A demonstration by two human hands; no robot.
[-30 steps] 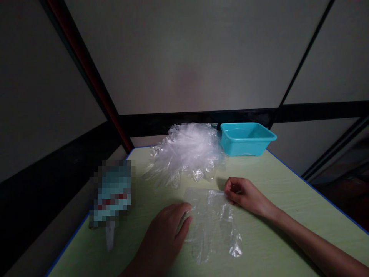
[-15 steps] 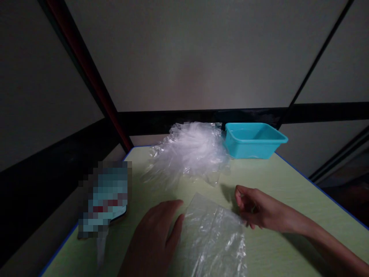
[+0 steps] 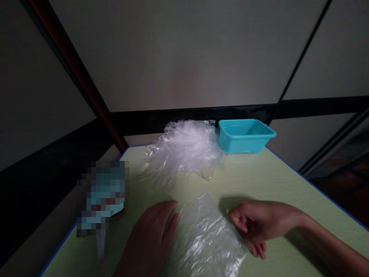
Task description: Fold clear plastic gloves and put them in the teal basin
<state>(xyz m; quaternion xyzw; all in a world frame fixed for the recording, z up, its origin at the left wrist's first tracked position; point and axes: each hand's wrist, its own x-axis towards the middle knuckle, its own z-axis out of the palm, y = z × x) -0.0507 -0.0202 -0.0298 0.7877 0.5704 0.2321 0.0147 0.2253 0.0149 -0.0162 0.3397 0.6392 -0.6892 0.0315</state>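
Observation:
A clear, crinkled plastic bag (image 3: 206, 234) lies on the table in front of me, its lower end cut off by the frame. My left hand (image 3: 151, 231) rests along the bag's left edge, fingers stretched out and thumb apart, so it is open. On the opposite side, my right hand (image 3: 253, 223) is closed at the bag's right edge. Its thumb and forefinger are curled together, while the lower fingers touch near the bag's right corner. The exact grip is partly hidden by the hand itself.
A loose heap of clear plastic bags (image 3: 184, 148) lies at the back of the table (image 3: 276, 181). Right of it stands a turquoise plastic basin (image 3: 245, 144). At the left edge is a pixelated, blurred-out object (image 3: 105, 198) with a pale strip hanging below. Panelled wall stands behind.
My right hand has moved nearer to me, and the bag's right corner has come the same way, turning the bag slightly. The left hand has hardly moved. The view has shifted slightly.

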